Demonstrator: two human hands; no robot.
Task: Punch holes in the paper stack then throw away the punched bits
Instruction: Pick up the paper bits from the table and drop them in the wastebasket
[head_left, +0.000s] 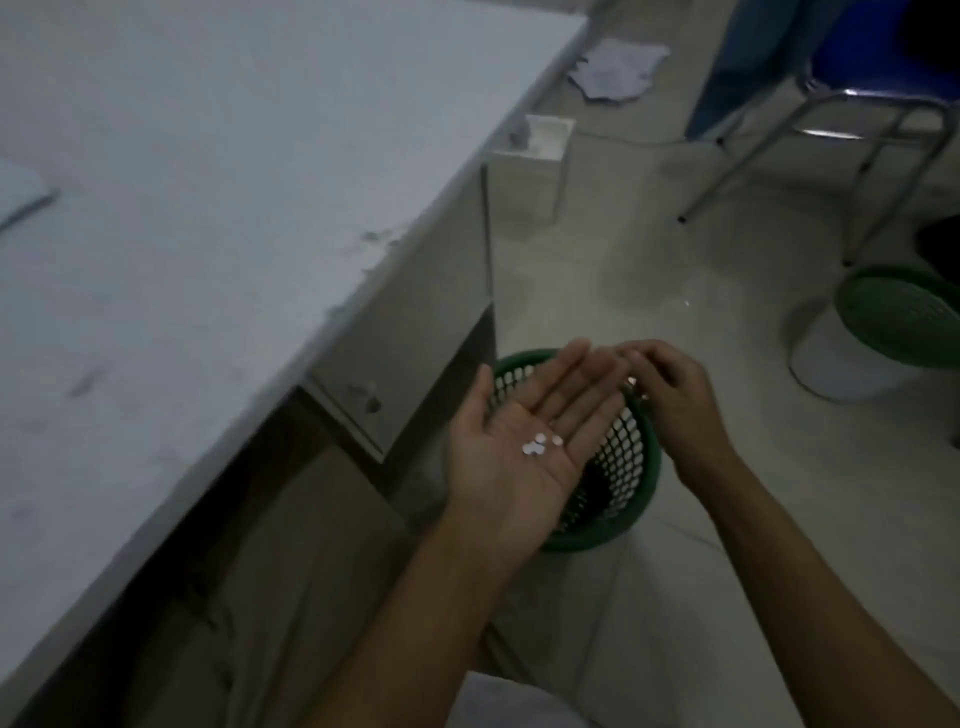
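Observation:
My left hand (524, 441) lies flat, palm up, above a green mesh waste basket (641, 470) on the floor. Several small white punched bits (537, 444) rest on its palm. My right hand (675, 400) hovers just to its right over the basket, palm down, with curled fingers touching the left fingertips. A small glint shows under its fingers; whether it holds anything is unclear. A corner of the paper stack (21, 200) shows on the white table (208, 208) at the far left. No hole punch is in view.
The table's edge and a drawer unit (415, 353) stand directly left of the basket. A second green basket (893, 317) sits on a white bucket at the right. Behind are a blue chair (857, 83), loose papers (618, 67) and a white box (535, 166) on the floor.

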